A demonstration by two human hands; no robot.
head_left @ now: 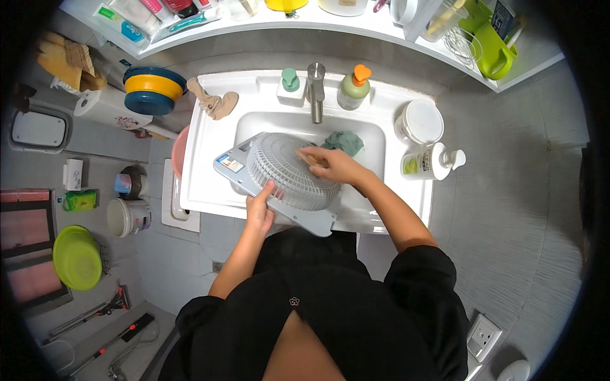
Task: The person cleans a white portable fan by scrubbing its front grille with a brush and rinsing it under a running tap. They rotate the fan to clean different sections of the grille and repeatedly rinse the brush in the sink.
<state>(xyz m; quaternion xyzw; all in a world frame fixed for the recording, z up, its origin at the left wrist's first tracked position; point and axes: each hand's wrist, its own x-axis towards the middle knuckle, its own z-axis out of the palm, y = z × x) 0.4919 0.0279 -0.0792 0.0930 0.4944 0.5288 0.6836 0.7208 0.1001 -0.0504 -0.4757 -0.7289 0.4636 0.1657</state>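
Note:
A grey fan casing with a round clear grille [279,165] is held tilted over the white sink basin [375,171]. My left hand [259,208] is closed on the casing's near edge, thumb on the upper side. On top of the grille, my right hand [330,165] pinches a small tan wooden piece that looks like a brush; its underside is hidden. A wet grey-green cloth [343,142] lies in the basin just beyond the right hand. Above the basin stands the metal faucet [316,92].
Behind the basin stand a white dispenser with a green top [291,89] and a green bottle with an orange pump [354,87]. At right are a white tub [420,120] and a white pump bottle [427,162]. A beige cloth [213,100] lies at left. A loaded shelf [305,23] overhangs the sink.

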